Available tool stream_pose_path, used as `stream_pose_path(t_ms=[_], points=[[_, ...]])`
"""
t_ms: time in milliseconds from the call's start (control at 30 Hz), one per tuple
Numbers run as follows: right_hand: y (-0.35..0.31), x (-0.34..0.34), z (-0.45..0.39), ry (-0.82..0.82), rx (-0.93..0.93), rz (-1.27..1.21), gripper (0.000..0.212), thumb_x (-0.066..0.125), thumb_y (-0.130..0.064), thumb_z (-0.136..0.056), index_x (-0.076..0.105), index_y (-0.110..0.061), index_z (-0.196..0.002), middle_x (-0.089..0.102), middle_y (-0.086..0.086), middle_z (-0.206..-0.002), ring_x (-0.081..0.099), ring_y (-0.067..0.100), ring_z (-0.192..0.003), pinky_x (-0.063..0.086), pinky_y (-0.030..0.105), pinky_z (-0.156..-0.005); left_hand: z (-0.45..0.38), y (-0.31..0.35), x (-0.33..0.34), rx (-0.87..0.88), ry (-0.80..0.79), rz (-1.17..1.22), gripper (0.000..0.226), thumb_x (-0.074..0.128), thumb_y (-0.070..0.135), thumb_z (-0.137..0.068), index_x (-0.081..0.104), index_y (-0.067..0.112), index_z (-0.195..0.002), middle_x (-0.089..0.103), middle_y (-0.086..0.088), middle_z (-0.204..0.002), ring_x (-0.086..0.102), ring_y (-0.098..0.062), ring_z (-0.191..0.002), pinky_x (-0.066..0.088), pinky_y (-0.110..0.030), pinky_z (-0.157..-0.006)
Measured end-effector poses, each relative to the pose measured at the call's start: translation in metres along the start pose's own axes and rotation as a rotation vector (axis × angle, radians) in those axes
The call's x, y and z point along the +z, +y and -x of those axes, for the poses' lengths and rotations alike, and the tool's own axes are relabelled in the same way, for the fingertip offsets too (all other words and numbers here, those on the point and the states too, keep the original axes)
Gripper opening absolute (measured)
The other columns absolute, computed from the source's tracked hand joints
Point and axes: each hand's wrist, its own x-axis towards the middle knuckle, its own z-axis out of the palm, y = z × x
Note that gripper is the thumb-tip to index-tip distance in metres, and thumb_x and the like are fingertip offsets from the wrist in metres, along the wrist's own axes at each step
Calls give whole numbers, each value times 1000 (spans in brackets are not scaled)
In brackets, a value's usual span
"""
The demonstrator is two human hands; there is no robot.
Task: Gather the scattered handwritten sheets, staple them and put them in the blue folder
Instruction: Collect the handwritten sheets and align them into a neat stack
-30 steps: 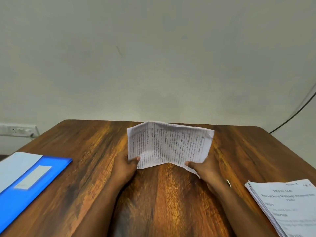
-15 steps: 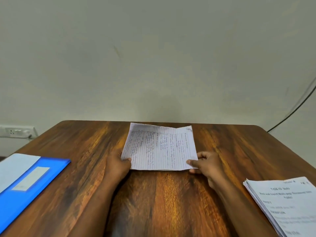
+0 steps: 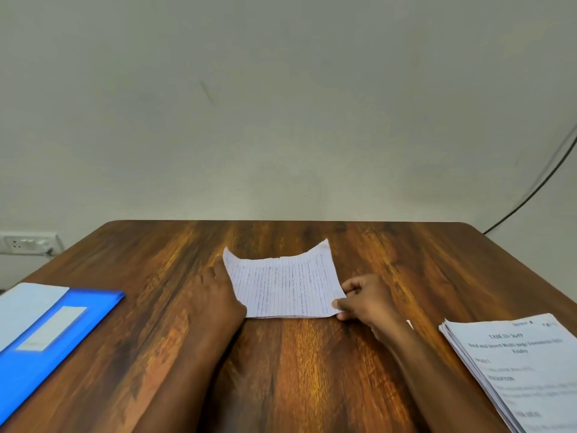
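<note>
A small stack of lined handwritten sheets (image 3: pixel 282 284) lies on the wooden table (image 3: pixel 312 370), its far corners curling upward. My left hand (image 3: pixel 217 290) rests along the stack's left edge with the fingers stretched forward. My right hand (image 3: pixel 367 300) pinches the near right corner of the stack between thumb and fingers. The blue folder (image 3: pixel 59 335) lies shut at the left edge of the table, a white label on its cover and a pale sheet at its far left side. No stapler is in view.
A thick pile of printed pages (image 3: pixel 524 367) sits at the right near corner. A wall socket (image 3: pixel 26 243) is on the left wall, and a dark cable (image 3: pixel 530 195) runs down the wall at the right. A small white scrap (image 3: pixel 409 324) shows behind my right wrist.
The sheets, held upright on edge a second ago, have been lowered flat onto the table. My left hand slid from the near corner along the left edge; the right still pinches its corner.
</note>
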Motion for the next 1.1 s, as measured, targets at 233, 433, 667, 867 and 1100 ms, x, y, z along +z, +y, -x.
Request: stream_pose_path(t_ms=[233,433,667,867,1100], points=[[1,4,-4,-62,69,-133,24,86,5,-78,74,-5,-97,73,13,-107,78,25,-82,63,28,-60,18,33,17,388,-237,239,107,84,73,-67,30,48,-157,19,17,-167,24,-12,-149,29,-44,-120],[-4,4,-5,-146,141,-243,30,86,10,-74,72,2,-100,73,19,-106,79,30,-81,62,27,-58,30,47,28,592,-229,271,54,80,61,-81,63,44,-130,60,27,-131,52,3,-122,50,-29,-104],[-2,-4,-7,-234,253,-356,40,83,18,-72,69,10,-110,74,24,-109,79,32,-80,60,26,-53,35,53,30,684,-178,220,18,73,42,-91,79,34,-106,75,18,-104,66,-2,-95,57,-29,-84],[-4,-8,-4,-267,260,-344,37,84,15,-73,70,11,-107,77,23,-101,79,30,-77,60,25,-52,36,56,30,698,-177,211,16,71,37,-93,82,32,-104,77,16,-99,68,-3,-89,57,-28,-78],[-5,-12,-1,-259,267,-284,29,85,12,-74,74,9,-101,78,23,-92,78,27,-71,61,26,-53,36,57,32,695,-146,174,17,69,36,-94,82,30,-104,77,14,-97,68,-4,-87,57,-28,-77]])
